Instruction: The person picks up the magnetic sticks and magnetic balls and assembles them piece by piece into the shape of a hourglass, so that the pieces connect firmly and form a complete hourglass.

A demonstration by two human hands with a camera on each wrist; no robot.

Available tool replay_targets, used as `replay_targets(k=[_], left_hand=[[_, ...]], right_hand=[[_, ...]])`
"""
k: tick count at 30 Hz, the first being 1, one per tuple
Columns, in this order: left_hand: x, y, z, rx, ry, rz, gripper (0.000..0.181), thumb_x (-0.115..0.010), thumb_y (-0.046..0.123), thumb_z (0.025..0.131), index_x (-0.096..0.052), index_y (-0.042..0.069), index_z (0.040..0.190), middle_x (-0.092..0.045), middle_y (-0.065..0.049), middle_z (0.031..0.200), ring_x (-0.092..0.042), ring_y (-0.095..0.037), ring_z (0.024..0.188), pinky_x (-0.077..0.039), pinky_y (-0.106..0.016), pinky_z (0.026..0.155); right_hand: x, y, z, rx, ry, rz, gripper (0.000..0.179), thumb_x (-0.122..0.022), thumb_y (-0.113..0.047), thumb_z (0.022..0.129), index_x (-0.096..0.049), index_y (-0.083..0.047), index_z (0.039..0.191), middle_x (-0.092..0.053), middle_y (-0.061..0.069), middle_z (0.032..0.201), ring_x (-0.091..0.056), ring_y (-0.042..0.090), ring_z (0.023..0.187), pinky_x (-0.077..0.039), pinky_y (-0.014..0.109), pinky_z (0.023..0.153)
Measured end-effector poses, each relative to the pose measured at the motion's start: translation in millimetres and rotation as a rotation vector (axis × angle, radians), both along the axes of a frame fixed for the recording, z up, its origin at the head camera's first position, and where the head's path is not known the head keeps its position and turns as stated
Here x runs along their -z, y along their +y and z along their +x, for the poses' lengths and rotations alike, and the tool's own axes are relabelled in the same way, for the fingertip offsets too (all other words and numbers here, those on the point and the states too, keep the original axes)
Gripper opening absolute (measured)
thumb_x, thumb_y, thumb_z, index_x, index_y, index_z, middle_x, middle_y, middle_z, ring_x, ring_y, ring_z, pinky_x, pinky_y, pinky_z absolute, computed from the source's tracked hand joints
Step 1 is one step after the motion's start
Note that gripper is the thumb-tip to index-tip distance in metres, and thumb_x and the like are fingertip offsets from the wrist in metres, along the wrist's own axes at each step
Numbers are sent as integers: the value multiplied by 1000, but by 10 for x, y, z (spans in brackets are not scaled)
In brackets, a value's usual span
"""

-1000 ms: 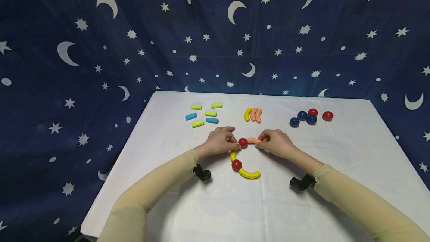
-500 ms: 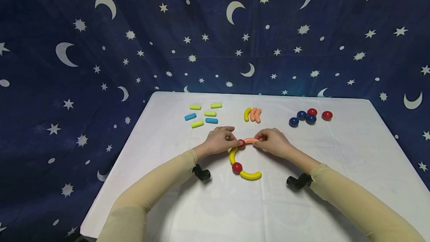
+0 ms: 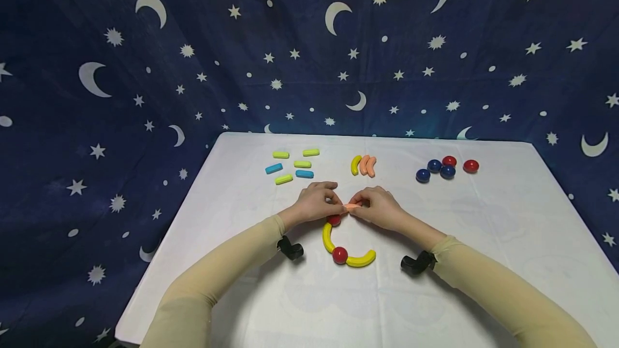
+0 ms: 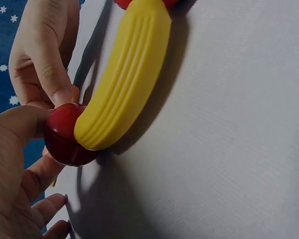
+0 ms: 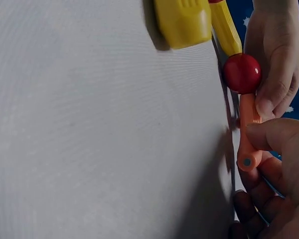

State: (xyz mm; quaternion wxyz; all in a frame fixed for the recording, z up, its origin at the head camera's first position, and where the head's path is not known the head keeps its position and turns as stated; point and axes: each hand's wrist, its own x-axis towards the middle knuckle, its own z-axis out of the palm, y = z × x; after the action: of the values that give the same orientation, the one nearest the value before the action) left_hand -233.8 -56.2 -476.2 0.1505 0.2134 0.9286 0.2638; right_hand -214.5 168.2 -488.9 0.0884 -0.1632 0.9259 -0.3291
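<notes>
With thumb and fingers, my right hand pinches an orange curved toy stick, a small grey spot showing on its end. My left hand pinches the same stick nearer its other end, where it meets a red ball. From that ball a yellow curved stick runs down to a second red ball. Another yellow curved stick extends right from there, so the joined pieces form an open curve. In the left wrist view the upper red ball covers part of the left fingertips.
Several lime-green sticks and two blue sticks lie at the back left of the white-covered table. One yellow and two orange curved sticks lie at the back middle. Blue balls and red balls sit back right.
My right hand has moved left toward the left hand. The left fingers have shifted from the upper red ball onto the orange stick. The joined pieces have slid toward me and slightly left.
</notes>
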Motion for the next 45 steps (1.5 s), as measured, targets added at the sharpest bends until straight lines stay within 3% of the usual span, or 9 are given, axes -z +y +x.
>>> replay_targets(k=[6, 18, 26, 31, 35, 40, 45], left_hand=[[1, -2, -7, 7, 2, 0, 22, -69, 44, 93, -80, 25, 96, -46, 0, 156, -34, -34, 145, -28, -52, 113], [-8, -24, -14, 23, 12, 4, 26, -73, 49, 91, -80, 25, 96, -47, -2, 156, -35, -34, 144, -29, -54, 113], [-20, -17, -7, 15, 10, 1, 21, -73, 46, 91, -78, 26, 90, -47, -1, 156, -35, -33, 144, -29, -52, 113], [-14, -2, -3, 1, -26, 11, 22, -74, 46, 91, -77, 25, 86, -46, -2, 156, -36, -32, 143, -26, -52, 116], [-17, 9, 1, -3, -35, 4, 25, -74, 48, 91, -79, 24, 89, -46, -1, 156, -37, -32, 143, -26, -51, 117], [-24, 8, 5, -5, -20, -6, 25, -74, 48, 91, -79, 24, 89, -46, -1, 156, -36, -33, 143, -25, -52, 118], [-22, 6, 15, 0, -20, -4, 24, -73, 46, 92, -77, 24, 86, -46, -2, 157, -36, -33, 143, -25, -52, 117]], right_hand=[[27, 44, 3, 16, 24, 22, 31, -85, -34, 85, -74, -19, 109, -64, -6, 95, -49, 22, 97, -35, 40, 83], [85, 48, -1, -28, 79, -32, 21, -83, -32, 86, -77, -23, 105, -67, -9, 100, -51, 21, 104, -36, 43, 89], [42, 143, 43, 2, 2, -75, 23, -80, -31, 89, -75, -21, 110, -68, -6, 104, -51, 23, 104, -40, 42, 89], [-17, 380, 225, -104, -58, -132, 14, -80, -26, 90, -75, -23, 103, -67, -9, 99, -52, 21, 96, -44, 38, 83], [-66, 499, 468, -228, -82, -68, 20, -83, -33, 87, -75, -34, 105, -64, -18, 106, -50, 16, 103, -44, 40, 87], [-85, 487, 691, -368, 26, 87, 31, -85, -35, 84, -72, -47, 109, -55, -20, 113, -45, 13, 111, -41, 46, 95], [-70, 454, 712, -384, 137, 156, 28, -84, -27, 86, -73, -46, 103, -53, -16, 113, -44, 13, 108, -45, 41, 92]])
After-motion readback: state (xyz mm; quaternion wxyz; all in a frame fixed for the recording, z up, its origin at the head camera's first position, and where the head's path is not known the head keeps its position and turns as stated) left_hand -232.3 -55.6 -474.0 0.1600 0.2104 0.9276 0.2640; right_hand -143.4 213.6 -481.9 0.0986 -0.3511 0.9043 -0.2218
